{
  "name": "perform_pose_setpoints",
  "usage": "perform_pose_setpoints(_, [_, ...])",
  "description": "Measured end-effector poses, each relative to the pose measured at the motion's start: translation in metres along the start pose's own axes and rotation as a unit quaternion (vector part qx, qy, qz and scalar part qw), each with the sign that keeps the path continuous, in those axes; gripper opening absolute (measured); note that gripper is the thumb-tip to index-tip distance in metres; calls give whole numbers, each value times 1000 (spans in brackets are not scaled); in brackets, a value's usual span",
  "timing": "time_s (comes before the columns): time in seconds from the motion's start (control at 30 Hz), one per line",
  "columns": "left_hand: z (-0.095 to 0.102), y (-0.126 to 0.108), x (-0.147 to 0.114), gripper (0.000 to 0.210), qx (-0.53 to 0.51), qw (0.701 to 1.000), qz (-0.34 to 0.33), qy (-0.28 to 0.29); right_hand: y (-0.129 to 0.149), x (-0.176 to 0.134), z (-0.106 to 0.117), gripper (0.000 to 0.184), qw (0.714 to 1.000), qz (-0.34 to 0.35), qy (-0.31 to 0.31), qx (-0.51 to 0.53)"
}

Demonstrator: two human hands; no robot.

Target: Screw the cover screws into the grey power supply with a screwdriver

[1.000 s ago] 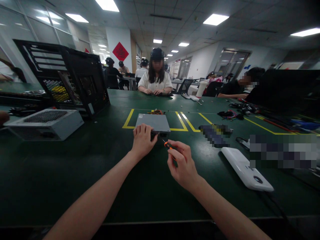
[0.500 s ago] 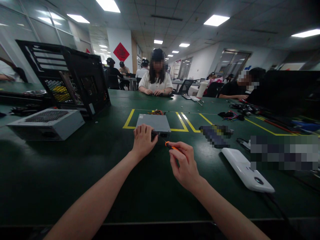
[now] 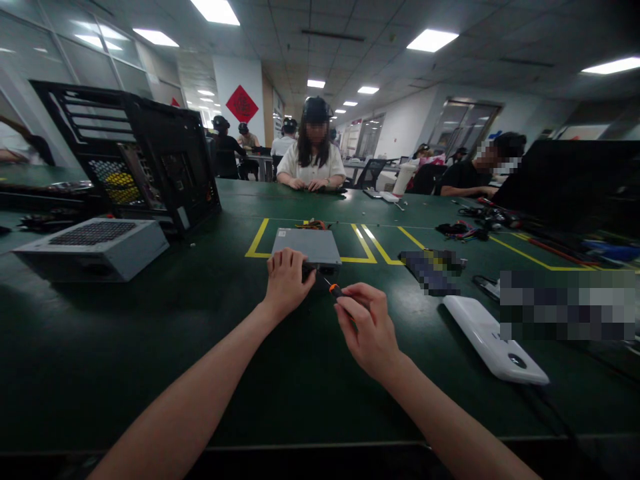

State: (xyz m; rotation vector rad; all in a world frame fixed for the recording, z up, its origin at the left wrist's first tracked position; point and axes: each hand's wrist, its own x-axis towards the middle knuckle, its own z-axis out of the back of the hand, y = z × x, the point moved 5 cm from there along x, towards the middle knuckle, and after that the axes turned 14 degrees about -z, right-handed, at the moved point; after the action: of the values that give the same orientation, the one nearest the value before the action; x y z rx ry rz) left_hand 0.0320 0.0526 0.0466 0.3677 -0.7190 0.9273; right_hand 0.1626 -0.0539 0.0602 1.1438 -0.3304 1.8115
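Note:
A grey computer power supply (image 3: 313, 243) lies on the green table, its near face towards me. My left hand (image 3: 287, 277) grips its near left edge, fingers on top and thumb along the front face. In my right hand (image 3: 367, 323) is a screwdriver (image 3: 335, 291) with an orange and black handle, pinched between thumb and fingers. Its thin shaft points up and left, with the tip at the power supply's near face. Whether the tip touches a screw is too small to tell. Coloured cables (image 3: 316, 225) lie behind the power supply.
Left stands an open black computer case (image 3: 185, 167), with a second power supply (image 3: 100, 250) before it. On the right are a white oblong device (image 3: 493, 340), a blurred dark object (image 3: 430, 272) and bundled cables (image 3: 463, 230). A person (image 3: 315, 153) sits across the table (image 3: 280, 393).
The fingers of my right hand have shifted slightly around the screwdriver handle, which has turned a little. My left hand and the power supply stay in place.

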Motion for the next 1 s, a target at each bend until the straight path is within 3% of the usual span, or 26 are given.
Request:
perform_pose_setpoints(0.43, [-1, 1, -1, 25, 8, 1000, -1, -6, 3, 3, 1, 46, 999, 1, -1, 42])
perform_pose_setpoints(0.9, [1, 0, 0, 26, 7, 1000, -2, -7, 2, 4, 1, 38, 999, -10, -24, -44])
perform_pose_setpoints(1.0, [1, 0, 0, 26, 5, 1000, -3, -7, 0, 3, 1, 43, 1000, -6, -18, -18])
